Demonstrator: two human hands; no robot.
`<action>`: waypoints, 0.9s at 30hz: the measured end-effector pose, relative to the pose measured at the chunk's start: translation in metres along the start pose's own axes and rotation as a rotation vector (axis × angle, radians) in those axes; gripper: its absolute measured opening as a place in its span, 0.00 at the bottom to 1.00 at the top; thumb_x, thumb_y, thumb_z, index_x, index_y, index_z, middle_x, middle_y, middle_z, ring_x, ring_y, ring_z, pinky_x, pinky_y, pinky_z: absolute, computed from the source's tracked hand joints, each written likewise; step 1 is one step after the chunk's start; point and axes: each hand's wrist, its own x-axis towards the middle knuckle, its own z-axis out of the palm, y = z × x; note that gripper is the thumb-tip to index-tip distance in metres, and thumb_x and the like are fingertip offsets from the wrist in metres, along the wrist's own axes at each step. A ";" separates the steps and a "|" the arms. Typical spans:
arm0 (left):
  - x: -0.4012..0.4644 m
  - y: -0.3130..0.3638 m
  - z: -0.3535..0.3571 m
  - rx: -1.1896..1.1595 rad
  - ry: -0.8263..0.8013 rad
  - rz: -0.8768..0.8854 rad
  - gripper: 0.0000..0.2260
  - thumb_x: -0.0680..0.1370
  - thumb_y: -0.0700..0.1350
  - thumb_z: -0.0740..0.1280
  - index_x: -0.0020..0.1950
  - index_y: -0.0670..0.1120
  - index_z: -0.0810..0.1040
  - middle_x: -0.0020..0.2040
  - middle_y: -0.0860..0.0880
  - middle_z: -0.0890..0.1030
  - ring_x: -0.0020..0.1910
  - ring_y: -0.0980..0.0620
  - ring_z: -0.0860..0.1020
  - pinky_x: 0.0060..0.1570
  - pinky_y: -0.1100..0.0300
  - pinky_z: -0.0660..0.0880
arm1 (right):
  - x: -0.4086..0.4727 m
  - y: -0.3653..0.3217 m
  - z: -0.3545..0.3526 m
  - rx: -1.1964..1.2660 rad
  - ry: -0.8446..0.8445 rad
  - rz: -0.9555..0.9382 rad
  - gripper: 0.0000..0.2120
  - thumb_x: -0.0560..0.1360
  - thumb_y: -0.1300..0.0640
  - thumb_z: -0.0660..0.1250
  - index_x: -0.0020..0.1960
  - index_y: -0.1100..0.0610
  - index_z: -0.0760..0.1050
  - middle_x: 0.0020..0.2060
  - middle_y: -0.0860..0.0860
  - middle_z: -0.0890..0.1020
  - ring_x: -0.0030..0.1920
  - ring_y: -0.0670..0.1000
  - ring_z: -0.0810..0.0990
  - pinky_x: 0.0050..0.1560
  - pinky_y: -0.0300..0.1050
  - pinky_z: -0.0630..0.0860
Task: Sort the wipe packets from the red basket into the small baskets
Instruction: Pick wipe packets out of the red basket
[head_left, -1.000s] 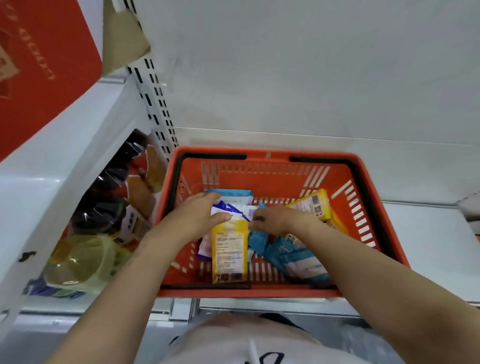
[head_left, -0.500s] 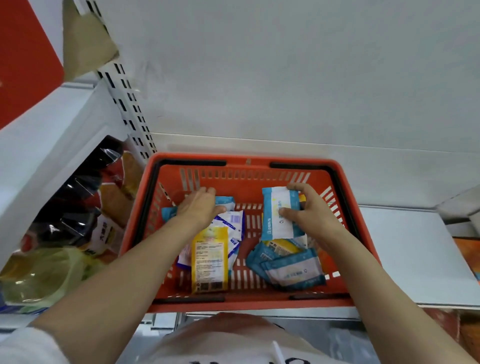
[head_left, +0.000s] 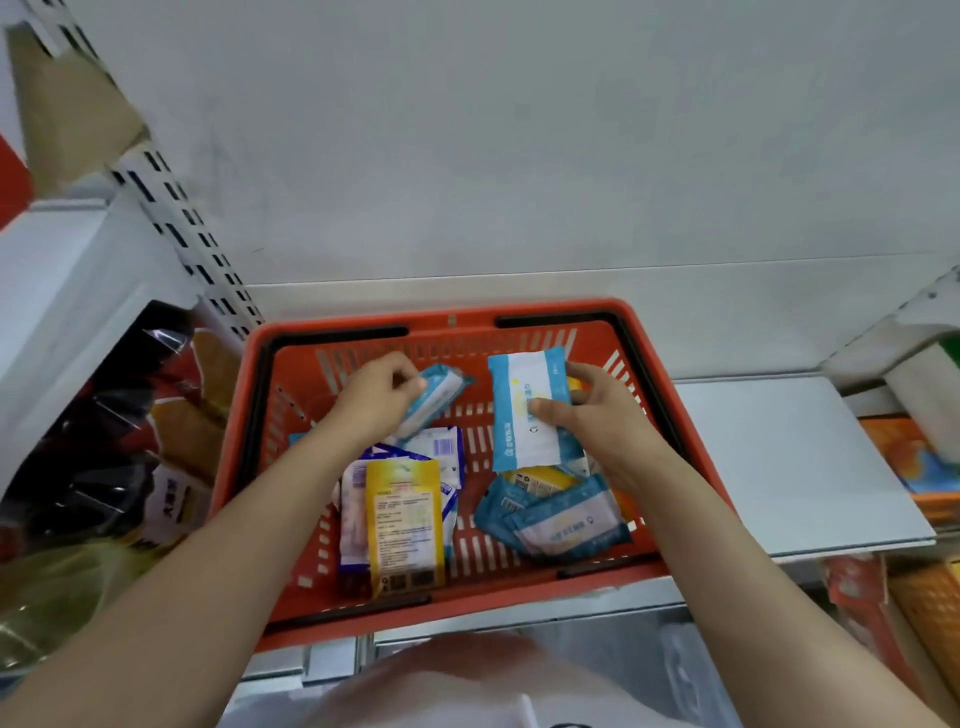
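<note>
We see the red basket (head_left: 691, 431) standing on a white shelf (head_left: 789, 457), and both our arms reach into it from the near side. Our left hand (head_left: 376, 397) has its fingers curled around one end of a blue and white wipe packet (head_left: 439, 397), which it holds lifted and tilted above the basket floor, near the far wall. Our right hand (head_left: 605, 415) holds a bigger light blue and white wipe packet (head_left: 527, 410) upright, with the thumb pressed on its front face and the other fingers behind its right edge; this packet is also raised over the basket, right of the centre.

More packets lie on the basket floor. On the left side a yellow packet (head_left: 405, 525) with printed text and a barcode lies on top of some white and dark blue packets (head_left: 441, 447). On the right side two blue packets (head_left: 561, 519) lie one over the other, under our right hand, and another yellow packet (head_left: 540, 480) shows partly between them and the raised packet.

Left of the basket, on a lower shelf, there are dark bottles (head_left: 119, 415) and a yellowish bottle (head_left: 57, 587). At the right edge we see some orange goods (head_left: 914, 457), but they are too blurred to name
</note>
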 end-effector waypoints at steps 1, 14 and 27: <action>-0.005 0.008 -0.003 -0.181 -0.019 -0.027 0.08 0.79 0.44 0.68 0.39 0.50 0.74 0.38 0.51 0.77 0.36 0.53 0.72 0.36 0.59 0.67 | -0.001 -0.002 0.003 0.041 0.030 -0.004 0.23 0.73 0.61 0.74 0.66 0.59 0.72 0.50 0.55 0.85 0.42 0.51 0.87 0.39 0.46 0.82; -0.049 0.042 0.006 -1.063 -0.559 -0.323 0.14 0.76 0.52 0.67 0.61 0.51 0.76 0.55 0.46 0.82 0.47 0.49 0.80 0.46 0.51 0.76 | -0.032 0.002 0.027 0.225 0.168 -0.141 0.41 0.72 0.67 0.74 0.76 0.44 0.58 0.56 0.53 0.82 0.48 0.51 0.86 0.42 0.48 0.83; -0.109 0.114 0.055 -0.865 -0.357 -0.091 0.14 0.73 0.33 0.71 0.56 0.43 0.77 0.47 0.44 0.85 0.39 0.48 0.85 0.35 0.54 0.81 | -0.113 0.028 -0.073 0.314 0.586 -0.256 0.24 0.64 0.58 0.81 0.50 0.50 0.68 0.51 0.58 0.81 0.46 0.53 0.86 0.46 0.51 0.83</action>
